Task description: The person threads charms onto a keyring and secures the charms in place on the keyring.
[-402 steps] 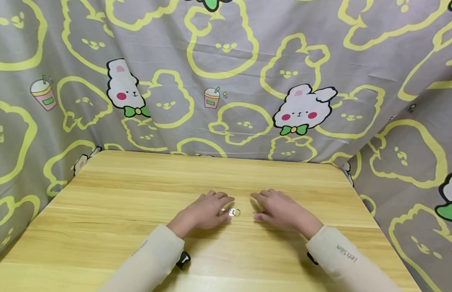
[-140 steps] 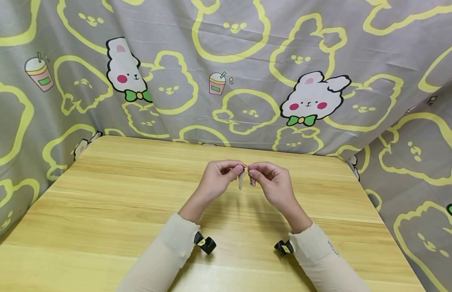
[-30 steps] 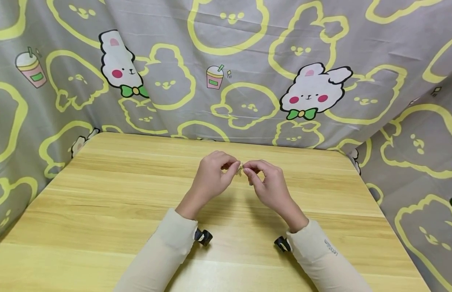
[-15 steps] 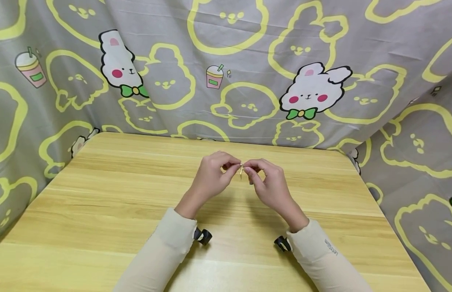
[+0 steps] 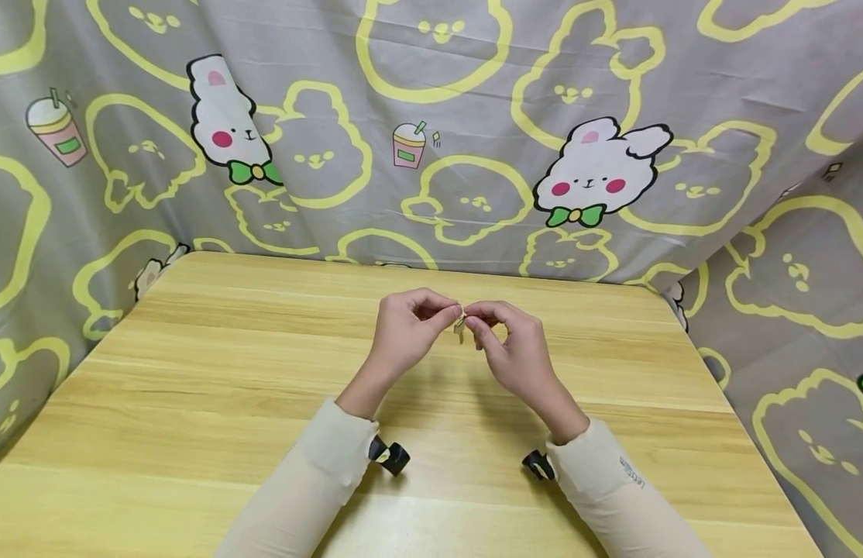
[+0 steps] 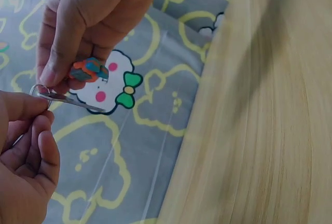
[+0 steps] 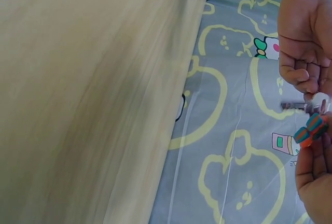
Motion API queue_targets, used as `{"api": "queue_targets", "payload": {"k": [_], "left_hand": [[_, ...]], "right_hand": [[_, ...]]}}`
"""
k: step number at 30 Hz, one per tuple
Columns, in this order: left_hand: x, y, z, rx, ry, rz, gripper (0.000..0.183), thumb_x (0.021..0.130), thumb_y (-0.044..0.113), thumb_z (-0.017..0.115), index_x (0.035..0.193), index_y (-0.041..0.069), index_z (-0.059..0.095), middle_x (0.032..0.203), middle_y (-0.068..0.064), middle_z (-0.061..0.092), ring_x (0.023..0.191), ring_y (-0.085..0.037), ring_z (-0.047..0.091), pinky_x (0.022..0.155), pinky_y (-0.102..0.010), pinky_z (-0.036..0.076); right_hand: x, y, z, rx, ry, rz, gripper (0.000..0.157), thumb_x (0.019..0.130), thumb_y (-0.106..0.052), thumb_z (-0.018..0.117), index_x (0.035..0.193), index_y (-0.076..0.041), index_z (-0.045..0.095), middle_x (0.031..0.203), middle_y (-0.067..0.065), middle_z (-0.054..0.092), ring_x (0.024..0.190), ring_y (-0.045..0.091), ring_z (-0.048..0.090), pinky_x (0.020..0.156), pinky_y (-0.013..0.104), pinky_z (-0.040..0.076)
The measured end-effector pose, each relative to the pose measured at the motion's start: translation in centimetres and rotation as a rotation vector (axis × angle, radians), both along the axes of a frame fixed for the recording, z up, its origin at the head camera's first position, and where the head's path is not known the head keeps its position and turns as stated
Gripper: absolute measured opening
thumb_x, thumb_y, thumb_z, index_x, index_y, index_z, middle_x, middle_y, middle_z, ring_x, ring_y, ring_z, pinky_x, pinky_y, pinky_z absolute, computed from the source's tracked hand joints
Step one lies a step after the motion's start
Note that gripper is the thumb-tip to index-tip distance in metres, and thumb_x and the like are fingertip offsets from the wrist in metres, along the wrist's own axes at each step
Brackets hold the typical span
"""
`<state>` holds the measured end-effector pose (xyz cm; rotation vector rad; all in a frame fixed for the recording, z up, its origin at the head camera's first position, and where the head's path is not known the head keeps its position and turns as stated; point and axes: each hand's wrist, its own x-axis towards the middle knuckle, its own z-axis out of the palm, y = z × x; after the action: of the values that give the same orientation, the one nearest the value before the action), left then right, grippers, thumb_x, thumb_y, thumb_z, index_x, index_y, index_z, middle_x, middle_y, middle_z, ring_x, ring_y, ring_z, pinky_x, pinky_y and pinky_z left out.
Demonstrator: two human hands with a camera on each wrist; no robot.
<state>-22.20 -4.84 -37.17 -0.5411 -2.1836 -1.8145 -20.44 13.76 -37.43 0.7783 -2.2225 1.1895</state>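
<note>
My left hand (image 5: 407, 329) and right hand (image 5: 515, 345) meet above the table, fingertips almost together. Between them is a small metal key ring (image 6: 34, 88), and both thumbs and forefingers pinch at it. A metal key (image 5: 461, 333) dangles from the ring below the fingertips; in the left wrist view it juts out sideways. An orange and blue charm (image 6: 89, 70) hangs under the right hand's fingers, also plain in the right wrist view near the key. Fingertips hide part of the ring.
A wood-grain table (image 5: 229, 403) lies under both forearms. Grey curtain (image 5: 320, 46) with cartoon rabbits closes in the back and both sides. Black straps with small devices (image 5: 397, 457) sit at the sleeve cuffs.
Long before, both hands rested on the table by the ring and key; later they lifted them. Over the last second the hands stay nearly in place while the dangling key shifts and turns.
</note>
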Motion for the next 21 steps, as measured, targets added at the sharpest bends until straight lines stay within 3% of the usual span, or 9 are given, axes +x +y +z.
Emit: {"api": "queue_targets", "payload": {"k": [3, 5, 7, 11, 13, 16, 21], "left_hand": [[-0.07, 0.04, -0.15, -0.024, 0.005, -0.008, 0.008, 0.094, 0.015, 0.077, 0.094, 0.007, 0.080, 0.082, -0.001, 0.076, 0.068, -0.020, 0.069, 0.055, -0.026, 0.050], [-0.12, 0.01, -0.20, -0.099, 0.069, -0.016, 0.009, 0.094, 0.013, 0.076, 0.098, 0.006, 0.079, 0.081, -0.001, 0.076, 0.066, -0.016, 0.068, 0.057, -0.026, 0.052], [-0.21, -0.14, -0.25, -0.258, 0.221, -0.011, 0.009, 0.095, 0.011, 0.074, 0.100, 0.005, 0.078, 0.084, -0.001, 0.076, 0.069, -0.013, 0.067, 0.061, -0.025, 0.054], [-0.39, -0.61, -0.21, -0.578, 0.626, 0.054, 0.007, 0.096, 0.008, 0.072, 0.099, 0.004, 0.077, 0.089, -0.003, 0.075, 0.079, -0.016, 0.067, 0.072, -0.026, 0.055], [-0.45, -0.81, -0.18, -0.636, 0.723, 0.064, 0.006, 0.096, 0.007, 0.072, 0.098, 0.004, 0.077, 0.090, -0.004, 0.074, 0.083, -0.018, 0.067, 0.075, -0.028, 0.056], [-0.50, -0.94, -0.14, -0.598, 0.707, 0.034, 0.008, 0.096, 0.006, 0.071, 0.099, 0.002, 0.078, 0.089, -0.005, 0.075, 0.082, -0.018, 0.067, 0.073, -0.027, 0.055], [-0.48, -0.85, -0.14, -0.445, 0.548, -0.005, 0.010, 0.096, 0.005, 0.071, 0.100, 0.001, 0.079, 0.086, -0.006, 0.075, 0.070, -0.013, 0.063, 0.063, -0.022, 0.052]], "right_hand": [[-0.13, 0.04, -0.14, 0.026, -0.019, -0.024, 0.008, 0.097, -0.007, 0.069, 0.103, -0.003, 0.074, 0.080, -0.001, 0.068, 0.066, 0.009, 0.061, 0.064, 0.027, 0.053], [-0.18, 0.09, -0.21, 0.050, -0.030, -0.030, 0.007, 0.098, -0.008, 0.069, 0.102, -0.003, 0.073, 0.079, -0.001, 0.067, 0.066, 0.008, 0.060, 0.065, 0.028, 0.053], [-0.19, 0.14, -0.26, 0.071, -0.039, -0.028, 0.006, 0.098, -0.008, 0.068, 0.101, -0.004, 0.073, 0.080, 0.000, 0.067, 0.066, 0.008, 0.059, 0.065, 0.030, 0.053], [-0.13, 0.18, -0.23, 0.099, -0.037, -0.017, 0.007, 0.100, -0.007, 0.066, 0.102, -0.004, 0.072, 0.081, 0.000, 0.067, 0.066, 0.009, 0.059, 0.065, 0.031, 0.054], [-0.14, 0.20, -0.22, 0.105, -0.036, -0.017, 0.008, 0.100, -0.008, 0.066, 0.102, -0.004, 0.072, 0.081, 0.000, 0.066, 0.067, 0.010, 0.059, 0.065, 0.031, 0.054], [-0.17, 0.22, -0.20, 0.098, -0.034, -0.016, 0.008, 0.100, -0.009, 0.066, 0.102, -0.004, 0.072, 0.080, -0.001, 0.066, 0.066, 0.011, 0.059, 0.065, 0.031, 0.054], [-0.23, 0.16, -0.24, 0.069, 0.000, -0.011, 0.007, 0.098, -0.007, 0.069, 0.102, -0.004, 0.073, 0.080, -0.001, 0.067, 0.065, 0.008, 0.059, 0.062, 0.028, 0.052]]}}
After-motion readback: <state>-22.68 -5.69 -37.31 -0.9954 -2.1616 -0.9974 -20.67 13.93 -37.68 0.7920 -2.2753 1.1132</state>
